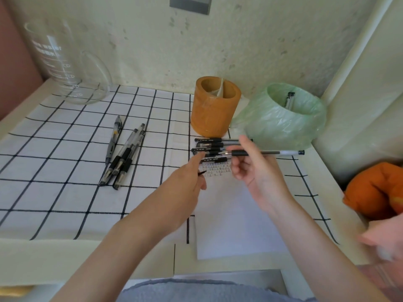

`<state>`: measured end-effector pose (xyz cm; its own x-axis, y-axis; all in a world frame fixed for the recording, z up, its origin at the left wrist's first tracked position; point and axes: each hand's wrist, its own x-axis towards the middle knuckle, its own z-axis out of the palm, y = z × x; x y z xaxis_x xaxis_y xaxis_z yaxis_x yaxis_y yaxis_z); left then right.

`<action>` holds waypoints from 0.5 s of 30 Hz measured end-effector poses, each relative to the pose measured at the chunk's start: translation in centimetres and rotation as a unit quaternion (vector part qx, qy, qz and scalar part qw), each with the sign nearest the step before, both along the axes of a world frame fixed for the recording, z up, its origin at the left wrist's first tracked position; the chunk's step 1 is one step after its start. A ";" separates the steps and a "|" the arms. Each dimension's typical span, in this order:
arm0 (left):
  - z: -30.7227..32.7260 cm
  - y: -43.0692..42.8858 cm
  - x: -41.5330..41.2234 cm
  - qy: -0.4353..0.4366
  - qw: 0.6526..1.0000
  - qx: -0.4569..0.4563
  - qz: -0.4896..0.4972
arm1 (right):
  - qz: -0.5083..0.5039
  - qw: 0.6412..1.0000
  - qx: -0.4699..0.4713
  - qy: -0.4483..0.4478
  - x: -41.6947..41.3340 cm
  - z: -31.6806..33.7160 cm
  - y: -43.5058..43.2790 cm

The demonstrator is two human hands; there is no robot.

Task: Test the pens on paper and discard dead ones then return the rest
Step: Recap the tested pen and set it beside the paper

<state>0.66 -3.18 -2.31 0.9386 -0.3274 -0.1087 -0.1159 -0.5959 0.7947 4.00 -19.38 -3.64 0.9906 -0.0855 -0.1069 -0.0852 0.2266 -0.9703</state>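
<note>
My right hand (253,168) holds an uncapped black gel pen (268,152) level above the white paper (235,214), tip pointing left. My left hand (187,177) pinches a small black cap (202,173) just left of the scribbled marks (216,168) at the paper's top. Several capped black pens (212,147) lie in a row beyond the paper, partly hidden by my fingers. Three pens (124,155) lie loose on the checked cloth to the left. An orange pen holder (214,105) stands behind, and a green-lined bin (285,118) to its right contains one pen (289,100).
A glass measuring jug (63,62) stands at the back left corner. An orange cloth object (375,190) lies at the right edge. The checked cloth (54,166) covers most of the tabletop, and a wall runs along the back.
</note>
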 end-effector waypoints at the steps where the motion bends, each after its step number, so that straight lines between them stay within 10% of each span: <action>1: 0.2 0.0 0.0 -0.005 1.000 -0.016 0.008 | 0.017 0.999 0.027 0.007 -0.4 0.5 -0.1; 15: 1.0 0.0 -0.2 -0.067 0.980 -0.156 0.098 | 0.046 0.998 -0.018 0.040 -2.5 2.3 -0.2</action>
